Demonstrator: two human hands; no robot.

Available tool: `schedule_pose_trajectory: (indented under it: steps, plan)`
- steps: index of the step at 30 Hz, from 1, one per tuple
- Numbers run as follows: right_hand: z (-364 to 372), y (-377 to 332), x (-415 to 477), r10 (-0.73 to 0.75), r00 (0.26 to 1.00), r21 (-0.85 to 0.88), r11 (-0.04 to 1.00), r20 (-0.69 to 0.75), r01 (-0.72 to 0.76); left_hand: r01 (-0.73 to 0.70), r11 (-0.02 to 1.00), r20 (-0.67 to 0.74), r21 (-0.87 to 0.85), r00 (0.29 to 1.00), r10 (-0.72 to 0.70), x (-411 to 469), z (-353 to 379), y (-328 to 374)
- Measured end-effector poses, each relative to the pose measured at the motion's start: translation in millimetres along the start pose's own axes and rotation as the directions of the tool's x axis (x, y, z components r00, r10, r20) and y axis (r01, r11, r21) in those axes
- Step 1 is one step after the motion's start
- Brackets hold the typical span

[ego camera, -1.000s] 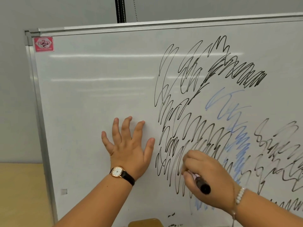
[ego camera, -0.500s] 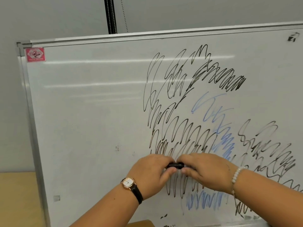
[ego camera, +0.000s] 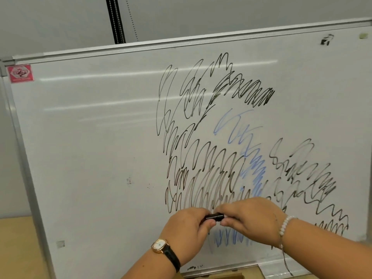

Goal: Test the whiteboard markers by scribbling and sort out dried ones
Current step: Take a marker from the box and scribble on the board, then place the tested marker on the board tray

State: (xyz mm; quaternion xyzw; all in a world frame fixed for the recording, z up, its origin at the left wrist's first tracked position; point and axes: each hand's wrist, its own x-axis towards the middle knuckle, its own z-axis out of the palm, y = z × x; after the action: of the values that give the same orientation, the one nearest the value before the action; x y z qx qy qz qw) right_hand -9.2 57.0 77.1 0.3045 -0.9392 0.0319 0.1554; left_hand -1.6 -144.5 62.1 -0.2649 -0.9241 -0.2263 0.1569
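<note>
A white whiteboard (ego camera: 90,148) leans upright in front of me, its right half covered with black scribbles (ego camera: 203,158) and some pale blue scribbles (ego camera: 253,164). Low in front of the board both hands meet on a black marker (ego camera: 215,216), held level. My left hand (ego camera: 187,228), with a wristwatch, curls its fingers round the marker's left end. My right hand (ego camera: 249,220), with a bead bracelet, grips the right end. Only a short black middle piece of the marker shows between the fingers; whether its cap is on is hidden.
A red sticker (ego camera: 20,73) marks the board's top left corner. The aluminium frame (ego camera: 24,162) runs down the left side. A light wooden table (ego camera: 16,248) lies at lower left. A black vertical strip (ego camera: 115,19) hangs on the grey wall behind.
One second ago my left palm lay flat on the board while my right hand scribbled. My left hand has since come over to the marker, and both hands now hold it together.
</note>
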Motion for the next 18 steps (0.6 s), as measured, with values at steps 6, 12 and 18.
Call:
schedule_pose_trajectory:
  steps: [6,12,18]
  plan:
    - [-16,30,-21,0.337,0.899,0.450,0.873,-0.279,-0.188,0.255,0.923,-0.009,-0.288,0.963,-0.268,-1,22,11]
    - [-26,36,-46,0.683,0.648,0.890,0.456,-0.338,-0.016,0.338,0.861,0.050,-0.379,0.937,-0.346,5,49,32]
    - [-25,52,-68,0.727,0.625,0.935,0.355,-0.285,0.014,0.327,0.836,0.068,-0.440,0.941,-0.332,22,70,61]
